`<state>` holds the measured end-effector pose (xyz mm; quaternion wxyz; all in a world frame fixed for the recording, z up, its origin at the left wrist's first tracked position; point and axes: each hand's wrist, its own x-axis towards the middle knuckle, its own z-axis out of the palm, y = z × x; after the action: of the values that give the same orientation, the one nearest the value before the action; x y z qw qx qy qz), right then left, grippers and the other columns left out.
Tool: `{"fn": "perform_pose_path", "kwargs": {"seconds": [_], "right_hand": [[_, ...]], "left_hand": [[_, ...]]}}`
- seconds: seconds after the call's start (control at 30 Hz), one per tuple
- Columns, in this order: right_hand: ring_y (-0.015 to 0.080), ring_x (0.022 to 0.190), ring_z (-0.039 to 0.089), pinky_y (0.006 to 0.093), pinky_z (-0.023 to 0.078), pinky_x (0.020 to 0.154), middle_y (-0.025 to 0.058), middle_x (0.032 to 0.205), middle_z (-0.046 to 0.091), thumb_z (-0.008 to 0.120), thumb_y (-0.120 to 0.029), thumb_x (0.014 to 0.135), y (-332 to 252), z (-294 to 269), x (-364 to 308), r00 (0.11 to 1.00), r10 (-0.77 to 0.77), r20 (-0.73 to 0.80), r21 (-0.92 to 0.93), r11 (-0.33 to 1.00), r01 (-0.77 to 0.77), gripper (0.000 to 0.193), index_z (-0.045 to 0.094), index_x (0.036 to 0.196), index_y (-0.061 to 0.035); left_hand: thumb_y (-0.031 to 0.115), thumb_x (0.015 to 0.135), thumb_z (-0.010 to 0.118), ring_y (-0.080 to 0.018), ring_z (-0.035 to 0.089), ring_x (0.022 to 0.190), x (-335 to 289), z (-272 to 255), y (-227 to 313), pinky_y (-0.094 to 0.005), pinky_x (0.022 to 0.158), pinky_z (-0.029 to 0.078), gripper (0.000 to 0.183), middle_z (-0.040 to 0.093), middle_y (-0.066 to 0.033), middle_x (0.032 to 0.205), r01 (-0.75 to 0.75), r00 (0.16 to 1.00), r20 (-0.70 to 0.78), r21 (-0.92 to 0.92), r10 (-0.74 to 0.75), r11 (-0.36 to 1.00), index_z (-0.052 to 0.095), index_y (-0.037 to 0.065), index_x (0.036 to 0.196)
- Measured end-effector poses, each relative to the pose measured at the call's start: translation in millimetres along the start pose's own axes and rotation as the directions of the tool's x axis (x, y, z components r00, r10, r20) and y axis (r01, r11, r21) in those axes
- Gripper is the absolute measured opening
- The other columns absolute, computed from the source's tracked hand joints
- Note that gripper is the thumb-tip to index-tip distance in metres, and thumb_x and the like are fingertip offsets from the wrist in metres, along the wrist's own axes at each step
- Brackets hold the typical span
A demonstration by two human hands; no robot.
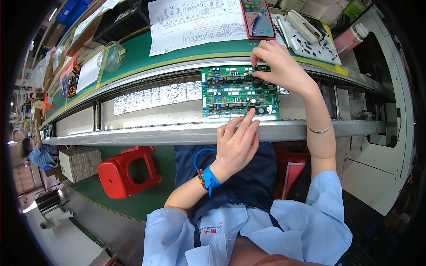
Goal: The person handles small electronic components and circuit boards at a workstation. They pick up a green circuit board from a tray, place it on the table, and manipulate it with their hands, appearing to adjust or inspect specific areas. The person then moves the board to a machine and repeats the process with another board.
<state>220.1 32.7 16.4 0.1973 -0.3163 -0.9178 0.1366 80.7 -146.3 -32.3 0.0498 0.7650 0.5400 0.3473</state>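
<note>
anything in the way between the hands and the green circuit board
Nothing visible does. The right hand is at the far right part of the green circuit board; the left hand extends over the near metal rail to the board's near right part, so the rail doesn't block it.

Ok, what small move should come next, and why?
If the right hand is pinching a part, which I can't make out, I'd probably press gently down: it is right at the components on the circuit board's far right, while the left hand reaches over the near edge and could steady it.
</note>
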Motion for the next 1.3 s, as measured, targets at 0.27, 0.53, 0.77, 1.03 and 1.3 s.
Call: {"fn": "perform_pose_path", "kwargs": {"seconds": [0.27,0.53,0.77,1.03,1.3], "right_hand": [[0.0255,0.091,0.049,0.0366,0.038,0.080,0.0064,0.086,0.050,0.072,-0.012,0.068,7,2,0,1.000,0.000,0.003,-0.025,1.000,0.000,0.027,0.051,0.084,-0.0073],[0.0246,0.089,0.050,0.0357,0.039,0.080,0.0069,0.085,0.051,0.070,-0.010,0.070,11,2,-1,1.000,0.006,-0.011,-0.044,0.999,-0.006,0.025,0.051,0.085,-0.0054],[0.0221,0.084,0.055,0.0350,0.039,0.078,0.0062,0.084,0.053,0.061,-0.012,0.079,21,-3,3,0.988,0.074,-0.133,0.036,0.997,-0.070,0.014,0.053,0.090,-0.0081],[0.0203,0.076,0.053,0.0316,0.042,0.068,0.0076,0.084,0.054,0.056,-0.011,0.084,29,-1,5,0.976,0.081,-0.204,0.023,0.997,-0.078,0.015,0.054,0.096,-0.0043],[0.0271,0.080,0.055,0.0363,0.040,0.074,0.0086,0.084,0.057,0.055,-0.014,0.083,30,0,5,0.972,0.086,-0.220,0.028,0.996,-0.082,0.013,0.055,0.094,-0.0068]], "left_hand": [[0.005,0.068,0.066,-0.0231,0.052,0.100,-3,-5,0,-0.0329,0.082,0.035,0.038,0.055,-0.0074,0.123,-0.005,1.000,-0.028,-0.023,0.004,1.000,0.059,0.006,0.105],[0.001,0.066,0.065,-0.0226,0.054,0.097,-9,-12,-6,-0.0327,0.082,0.035,0.033,0.059,-0.0067,0.117,0.005,0.996,-0.084,-0.027,-0.007,1.000,0.060,0.006,0.099],[-0.001,0.066,0.064,-0.0234,0.056,0.094,-28,-27,-23,-0.0330,0.080,0.037,0.029,0.062,-0.0071,0.109,0.070,0.990,-0.126,0.050,-0.063,0.996,0.061,0.006,0.095],[0.001,0.070,0.063,-0.0261,0.052,0.107,-31,-29,-29,-0.0344,0.088,0.034,0.030,0.060,-0.0085,0.117,0.121,0.991,-0.075,0.112,-0.113,0.986,0.059,0.004,0.099],[0.003,0.071,0.062,-0.0274,0.050,0.111,-27,-28,-28,-0.0364,0.091,0.033,0.033,0.057,-0.0103,0.120,0.130,0.991,-0.040,0.107,-0.126,0.986,0.058,0.004,0.104]]}}
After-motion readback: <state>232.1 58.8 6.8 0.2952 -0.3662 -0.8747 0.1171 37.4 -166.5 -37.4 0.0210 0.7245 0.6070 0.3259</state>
